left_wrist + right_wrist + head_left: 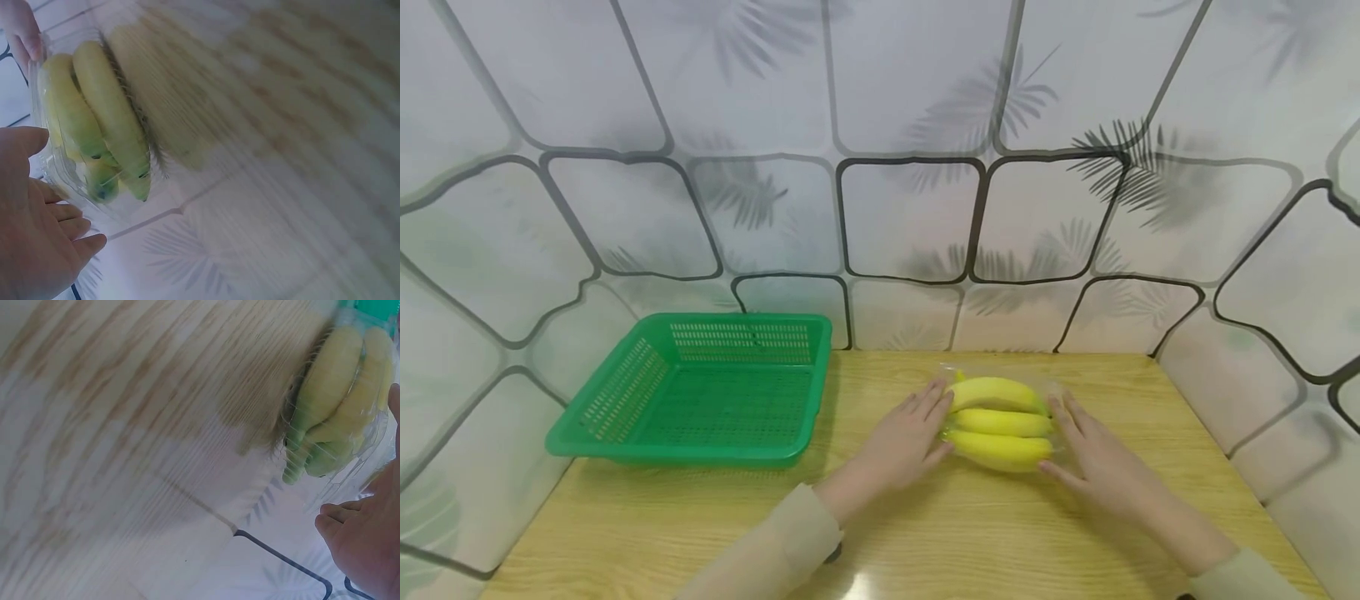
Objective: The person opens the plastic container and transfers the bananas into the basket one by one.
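Observation:
Yellow bananas (996, 450) with greenish ends lie side by side inside a clear plastic box (59, 167) on the wooden table. At the box's left side is my left hand (901, 437), fingers extended along its edge and thumb toward the front corner. My right hand (1103, 454) lies against the opposite side with its fingers likewise stretched out. Both wrist views show the bananas (112, 100) through the transparent wall, with the left hand (37, 231) and the right hand (365, 534) beside the box. The exact contact of some fingertips is hard to see.
A green plastic basket (696, 455) with slotted walls stands to the left on the table (925, 537). Patterned wall covering (910, 217) with dark outlines and leaf prints rises behind the table and along both sides.

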The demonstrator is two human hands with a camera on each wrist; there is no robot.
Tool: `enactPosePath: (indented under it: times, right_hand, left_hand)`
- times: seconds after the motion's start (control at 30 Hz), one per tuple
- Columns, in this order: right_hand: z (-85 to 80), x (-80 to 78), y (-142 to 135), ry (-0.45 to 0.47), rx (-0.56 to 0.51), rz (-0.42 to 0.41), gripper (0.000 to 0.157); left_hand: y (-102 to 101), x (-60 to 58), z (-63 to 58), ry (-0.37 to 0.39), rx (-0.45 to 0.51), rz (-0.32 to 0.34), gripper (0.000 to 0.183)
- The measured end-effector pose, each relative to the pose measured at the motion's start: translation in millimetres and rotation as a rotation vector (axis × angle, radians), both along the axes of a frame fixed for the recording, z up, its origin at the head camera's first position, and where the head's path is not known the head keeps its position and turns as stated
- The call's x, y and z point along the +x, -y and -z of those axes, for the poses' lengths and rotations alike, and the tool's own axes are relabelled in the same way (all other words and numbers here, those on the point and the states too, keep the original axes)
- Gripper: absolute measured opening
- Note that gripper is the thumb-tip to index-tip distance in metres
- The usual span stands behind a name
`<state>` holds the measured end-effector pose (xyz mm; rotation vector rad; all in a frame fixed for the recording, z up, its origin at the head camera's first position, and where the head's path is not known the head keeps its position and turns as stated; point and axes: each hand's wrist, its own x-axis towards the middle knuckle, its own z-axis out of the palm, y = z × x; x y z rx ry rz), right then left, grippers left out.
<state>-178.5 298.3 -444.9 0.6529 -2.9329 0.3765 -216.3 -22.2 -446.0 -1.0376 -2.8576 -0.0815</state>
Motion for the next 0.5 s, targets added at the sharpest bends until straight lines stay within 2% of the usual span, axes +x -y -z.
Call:
enactPosePath:
  times: [0.5]
  right_hand:
    - [-0.9, -3.3, 16.3, -0.021, -0.001, -0.035, 0.097]
  left_hand:
    - [18.3, 3.7, -2.2, -0.033, -0.03, -0.008, 0.078]
